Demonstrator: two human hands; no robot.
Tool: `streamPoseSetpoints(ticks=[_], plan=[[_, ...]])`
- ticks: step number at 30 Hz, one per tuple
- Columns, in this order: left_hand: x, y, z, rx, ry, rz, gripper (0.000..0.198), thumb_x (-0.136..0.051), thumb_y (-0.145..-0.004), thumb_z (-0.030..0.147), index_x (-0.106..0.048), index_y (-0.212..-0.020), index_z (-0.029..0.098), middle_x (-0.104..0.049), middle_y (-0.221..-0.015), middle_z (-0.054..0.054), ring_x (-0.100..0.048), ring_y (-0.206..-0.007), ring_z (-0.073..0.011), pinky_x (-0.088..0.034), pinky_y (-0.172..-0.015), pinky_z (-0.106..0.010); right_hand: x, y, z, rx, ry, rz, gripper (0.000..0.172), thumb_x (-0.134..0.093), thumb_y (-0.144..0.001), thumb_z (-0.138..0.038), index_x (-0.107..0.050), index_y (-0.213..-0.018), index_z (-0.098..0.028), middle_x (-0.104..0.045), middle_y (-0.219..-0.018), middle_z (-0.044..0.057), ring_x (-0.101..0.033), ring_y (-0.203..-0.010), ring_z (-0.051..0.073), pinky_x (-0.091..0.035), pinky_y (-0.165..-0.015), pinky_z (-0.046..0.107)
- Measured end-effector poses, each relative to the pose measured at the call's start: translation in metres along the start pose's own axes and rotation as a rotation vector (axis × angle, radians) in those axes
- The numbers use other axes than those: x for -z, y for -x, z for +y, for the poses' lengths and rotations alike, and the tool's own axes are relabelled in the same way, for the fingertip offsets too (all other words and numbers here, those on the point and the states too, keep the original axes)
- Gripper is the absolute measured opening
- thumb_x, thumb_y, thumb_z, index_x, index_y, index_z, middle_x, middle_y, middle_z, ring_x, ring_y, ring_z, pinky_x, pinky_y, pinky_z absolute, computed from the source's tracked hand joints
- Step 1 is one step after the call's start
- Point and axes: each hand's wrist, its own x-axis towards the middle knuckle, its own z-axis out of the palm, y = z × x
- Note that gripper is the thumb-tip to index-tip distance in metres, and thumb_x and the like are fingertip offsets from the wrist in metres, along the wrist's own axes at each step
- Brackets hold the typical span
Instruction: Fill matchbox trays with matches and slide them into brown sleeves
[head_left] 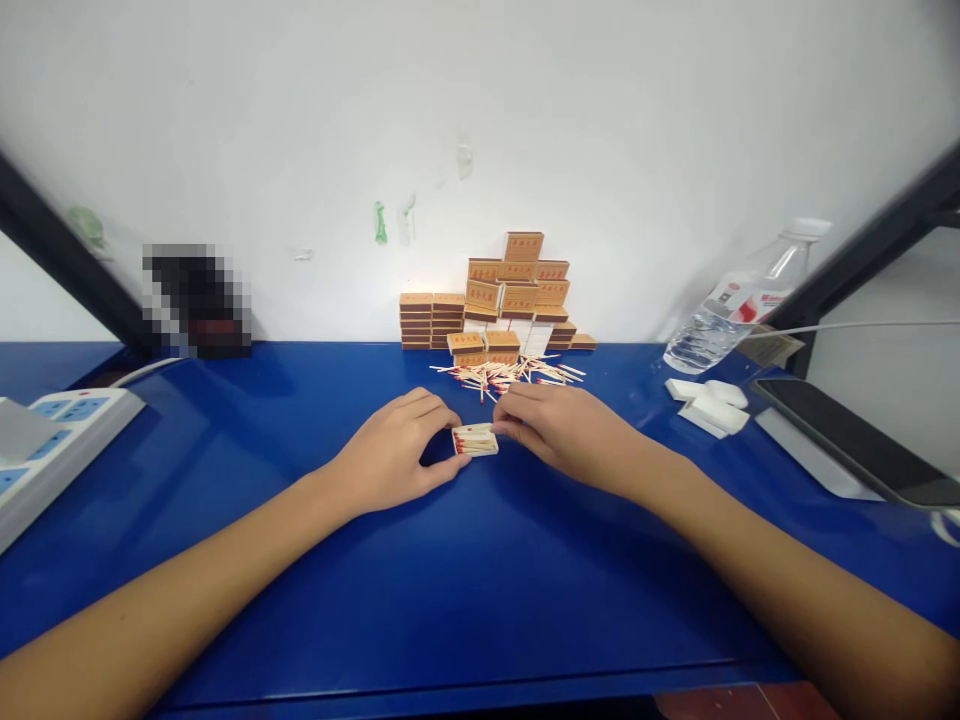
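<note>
On the blue table, a small white matchbox tray (484, 447) holds several red-tipped matches (471, 440). My left hand (397, 447) grips the tray's left end between thumb and fingers. At the tray's upper right corner, the fingers of my right hand (559, 425) are pinched together; whatever lies between them is hidden. A loose heap of matches (510, 374) lies just beyond my hands. Behind that heap stand stacked brown matchboxes (519, 298), with some white trays (534, 338) among them.
A water bottle (739, 300) leans at the back right. Nearer are white blocks (712, 408) and a phone (862, 435) lying tilted on a white object. At the left are a power strip (75, 430) and a dark pixelated object (199, 300). A white wall (300, 130) rises behind.
</note>
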Motion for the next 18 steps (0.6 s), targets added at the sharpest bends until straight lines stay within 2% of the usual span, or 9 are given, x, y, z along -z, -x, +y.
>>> streamPoseSetpoints(ticks=[5, 8, 12, 15, 18], plan=[[0.0, 0.0, 0.001, -0.008, 0.009, 0.003, 0.022, -0.068, -0.095, 0.035, -0.066, -0.108, 0.016, -0.071, -0.105, -0.008, -0.063, -0.101, -0.0258, -0.056, -0.09, -0.044, -0.011, 0.0, 0.001, 0.032, -0.018, 0.046, 0.016, -0.053, -0.107, -0.027, -0.067, -0.103, -0.018, -0.068, -0.101, 0.009, -0.063, -0.084, 0.021, -0.042, -0.071, 0.032], [0.001, 0.0, 0.002, 0.02, 0.062, 0.003, 0.023, -0.07, -0.094, 0.035, -0.067, -0.108, 0.017, -0.071, -0.106, -0.007, -0.063, -0.101, -0.0249, -0.056, -0.09, -0.043, -0.013, -0.001, 0.005, 0.023, -0.058, 0.095, 0.016, -0.053, -0.106, -0.027, -0.066, -0.1, -0.019, -0.068, -0.098, 0.008, -0.063, -0.084, 0.02, -0.041, -0.071, 0.031], [0.001, 0.0, 0.003, 0.072, 0.139, 0.007, 0.023, -0.072, -0.093, 0.036, -0.068, -0.108, 0.019, -0.071, -0.106, -0.006, -0.063, -0.102, -0.0234, -0.055, -0.091, -0.041, -0.009, -0.002, 0.021, -0.188, -0.037, 0.22, 0.019, -0.055, -0.104, -0.028, -0.064, -0.089, -0.02, -0.069, -0.089, 0.006, -0.061, -0.078, 0.02, -0.037, -0.068, 0.031], [0.001, 0.0, 0.005, 0.047, 0.142, -0.001, 0.023, -0.073, -0.093, 0.036, -0.069, -0.108, 0.019, -0.072, -0.105, -0.006, -0.063, -0.101, -0.0236, -0.055, -0.091, -0.042, -0.01, -0.004, 0.035, -0.353, -0.012, 0.23, 0.016, -0.059, -0.099, -0.028, -0.065, -0.087, -0.02, -0.069, -0.085, 0.005, -0.059, -0.074, 0.02, -0.034, -0.064, 0.031], [0.0, 0.0, 0.006, 0.016, 0.143, 0.002, 0.023, -0.072, -0.093, 0.036, -0.068, -0.107, 0.019, -0.072, -0.105, -0.006, -0.063, -0.101, -0.0238, -0.056, -0.091, -0.041, -0.018, -0.009, 0.04, -0.372, -0.087, 0.208, 0.018, -0.064, -0.096, -0.033, -0.065, -0.083, -0.021, -0.068, -0.083, 0.004, -0.059, -0.074, 0.019, -0.037, -0.066, 0.031]])
